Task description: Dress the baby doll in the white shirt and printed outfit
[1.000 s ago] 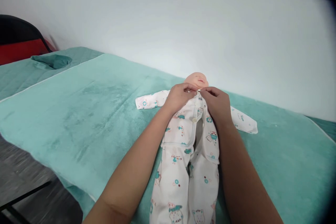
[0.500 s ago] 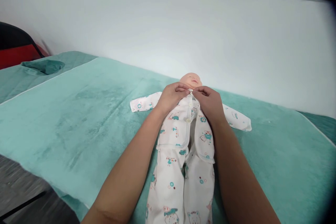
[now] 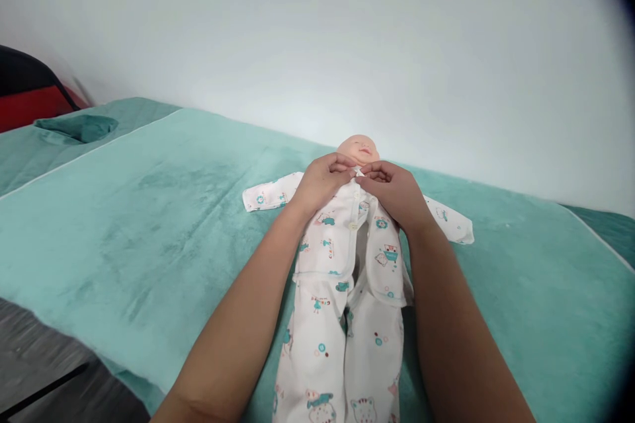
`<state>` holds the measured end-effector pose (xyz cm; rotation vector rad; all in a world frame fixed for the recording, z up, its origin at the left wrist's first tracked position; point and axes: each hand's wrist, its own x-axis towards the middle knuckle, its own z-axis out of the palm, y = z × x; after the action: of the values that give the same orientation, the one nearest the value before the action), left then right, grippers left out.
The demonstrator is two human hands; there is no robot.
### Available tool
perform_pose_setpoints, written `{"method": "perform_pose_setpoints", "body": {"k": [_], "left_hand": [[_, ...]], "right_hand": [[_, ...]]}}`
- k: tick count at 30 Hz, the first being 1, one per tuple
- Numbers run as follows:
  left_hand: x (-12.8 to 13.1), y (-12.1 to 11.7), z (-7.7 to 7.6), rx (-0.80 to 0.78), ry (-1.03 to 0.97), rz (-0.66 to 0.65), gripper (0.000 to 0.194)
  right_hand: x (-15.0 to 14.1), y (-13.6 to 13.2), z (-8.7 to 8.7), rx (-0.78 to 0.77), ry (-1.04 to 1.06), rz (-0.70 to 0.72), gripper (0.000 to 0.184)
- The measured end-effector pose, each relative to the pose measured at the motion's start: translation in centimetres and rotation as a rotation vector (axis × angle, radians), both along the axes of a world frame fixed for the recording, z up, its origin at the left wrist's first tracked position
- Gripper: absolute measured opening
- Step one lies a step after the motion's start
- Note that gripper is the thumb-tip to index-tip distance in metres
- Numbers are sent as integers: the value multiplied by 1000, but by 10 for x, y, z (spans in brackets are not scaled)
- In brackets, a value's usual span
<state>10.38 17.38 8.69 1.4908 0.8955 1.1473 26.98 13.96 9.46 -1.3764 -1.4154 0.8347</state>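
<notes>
A baby doll (image 3: pixel 358 147) lies on its back with its head toward the wall. It wears a white printed jacket (image 3: pixel 325 238) and matching trousers (image 3: pixel 322 330). The jacket's front is parted from the chest down, with a button showing on its left edge. At the collar, my left hand (image 3: pixel 325 178) pinches the edge of the jacket. My right hand (image 3: pixel 394 188) pinches the opposite edge beside it, and the two sets of fingertips nearly meet below the doll's chin. The top fastening is mostly hidden by the fingers. Both sleeves stretch out flat to the sides.
A green plush blanket (image 3: pixel 149 211) covers the table under the doll. A bunched dark green cloth (image 3: pixel 77 127) lies at the far left, near a black and red chair (image 3: pixel 32 96). The white wall (image 3: pixel 297 46) rises along the back edge.
My right hand's fingers have shifted slightly at the collar, with the fingertips curling closer over the edge. My left hand keeps its pinch. The whole view has moved a little.
</notes>
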Motion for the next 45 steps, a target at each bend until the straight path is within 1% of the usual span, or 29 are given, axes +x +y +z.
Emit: {"method": "perform_pose_setpoints", "body": {"k": [4,7,10,14,16,19,23,26,30,33,35,36,38,41,43,45], "left_hand": [[-1,-3,2,2,-39,-44,18],[0,-7,6,-20,-17,-46,19],[3,-9,9,-35,29,-6,23],[9,-7,9,-59,89,80,25],[9,-7,9,-87,82,96,26],[8,-9,11,-124,33,63,29],[6,-10,11,-127,17,33,27],[6,-8,8,-65,43,32,26],[6,-6,5,3,71,49,26],[4,-9,6,16,55,52,22],[2,-16,8,34,51,50,19],[0,-20,9,43,60,55,17],[-4,-29,12,56,98,55,16],[-14,-42,18,59,171,-10,19],[-20,-47,23,44,211,-73,21],[-26,-49,26,17,248,-116,21]], "right_hand": [[0,-2,4,-13,-57,-6,29],[-1,-3,7,-25,-80,1,28],[-3,-5,8,-40,-109,4,25],[-3,-5,9,-29,-140,20,23],[-2,-5,8,-21,-114,46,25],[3,-3,4,-17,-18,124,28],[10,2,-4,2,126,195,22],[11,5,-9,34,147,179,21],[6,4,-9,62,83,85,31],[-2,-6,-7,59,31,-11,35],[-9,-18,-5,62,-8,-101,33],[-12,-26,-3,66,-52,-146,31],[-18,-44,0,64,-205,-211,31],[-23,-70,4,23,-443,-222,33],[-24,-81,5,14,-504,-215,29],[-25,-84,5,43,-518,-217,24]]}}
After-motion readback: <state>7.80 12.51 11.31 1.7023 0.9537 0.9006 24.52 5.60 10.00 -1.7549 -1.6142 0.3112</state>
